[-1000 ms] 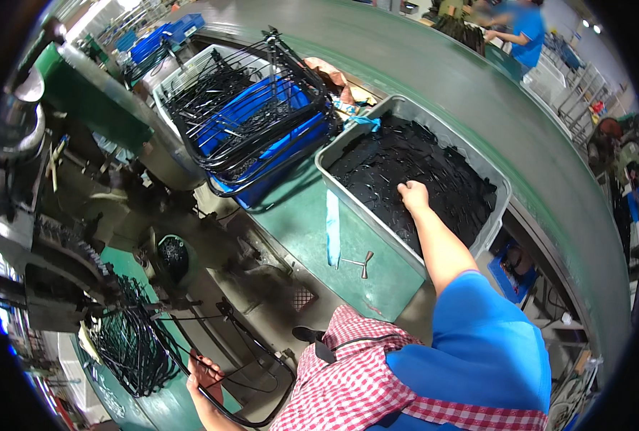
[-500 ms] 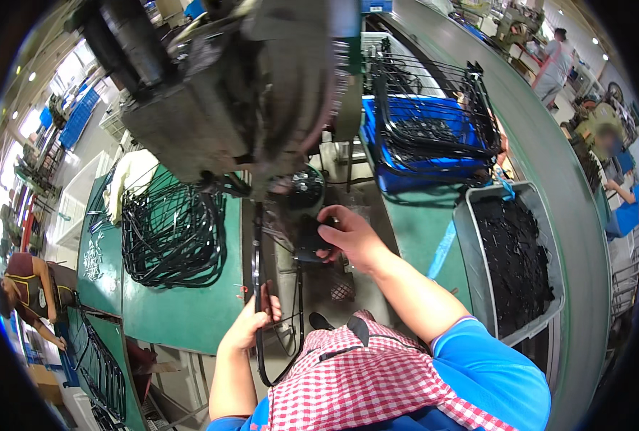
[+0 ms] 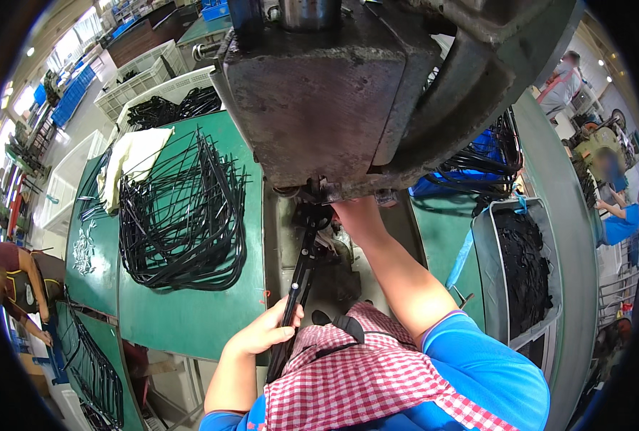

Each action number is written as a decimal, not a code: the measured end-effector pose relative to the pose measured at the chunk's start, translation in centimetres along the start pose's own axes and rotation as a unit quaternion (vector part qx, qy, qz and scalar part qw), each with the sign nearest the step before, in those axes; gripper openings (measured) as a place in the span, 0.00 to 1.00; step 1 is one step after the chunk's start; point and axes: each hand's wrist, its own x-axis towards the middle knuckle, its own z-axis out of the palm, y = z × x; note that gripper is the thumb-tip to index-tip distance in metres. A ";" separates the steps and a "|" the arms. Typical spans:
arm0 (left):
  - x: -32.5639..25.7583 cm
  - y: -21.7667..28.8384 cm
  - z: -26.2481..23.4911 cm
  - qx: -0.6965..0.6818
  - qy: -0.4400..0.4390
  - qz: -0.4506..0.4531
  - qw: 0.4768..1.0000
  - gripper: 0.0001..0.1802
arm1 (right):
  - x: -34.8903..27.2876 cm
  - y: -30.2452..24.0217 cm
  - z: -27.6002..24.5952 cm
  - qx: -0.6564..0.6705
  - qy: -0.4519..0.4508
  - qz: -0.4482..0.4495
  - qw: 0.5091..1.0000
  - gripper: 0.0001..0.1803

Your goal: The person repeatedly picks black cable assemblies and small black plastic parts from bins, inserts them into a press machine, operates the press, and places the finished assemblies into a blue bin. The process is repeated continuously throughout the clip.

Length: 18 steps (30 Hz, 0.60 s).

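My left hand (image 3: 267,329) is closed around a black tubular metal frame (image 3: 303,267), near its lower end. The frame slants upward, away from me, and its far end reaches under the head of a large, worn grey press machine (image 3: 312,108). My right hand (image 3: 362,219) reaches in beneath that head, close to the frame's far end. The machine hides its fingers, so what they touch does not show.
On the green table (image 3: 183,320) at left lies a pile of black wire frames (image 3: 183,215) beside a pale cloth (image 3: 136,154). At right, a grey bin (image 3: 492,280) holds black strips. A blue crate (image 3: 477,154) with frames stands behind it. Other people work at both sides.
My view has shifted, and the machine head now covers more of the middle. My right hand has moved up under it. The frame in my left hand has turned from upright to slanting.
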 end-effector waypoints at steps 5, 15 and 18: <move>0.4 0.2 -0.9 -0.006 -0.010 0.006 1.000 0.37 | 0.9 2.6 -0.8 -0.069 -0.014 0.037 0.997 0.21; 0.5 0.1 -0.8 0.007 -0.006 0.025 1.000 0.45 | 1.7 4.8 -1.3 -0.063 0.003 -0.012 0.998 0.21; 0.4 0.6 -0.2 0.015 0.001 0.022 1.000 0.46 | 2.2 5.0 -2.0 -0.103 -0.044 0.034 0.993 0.17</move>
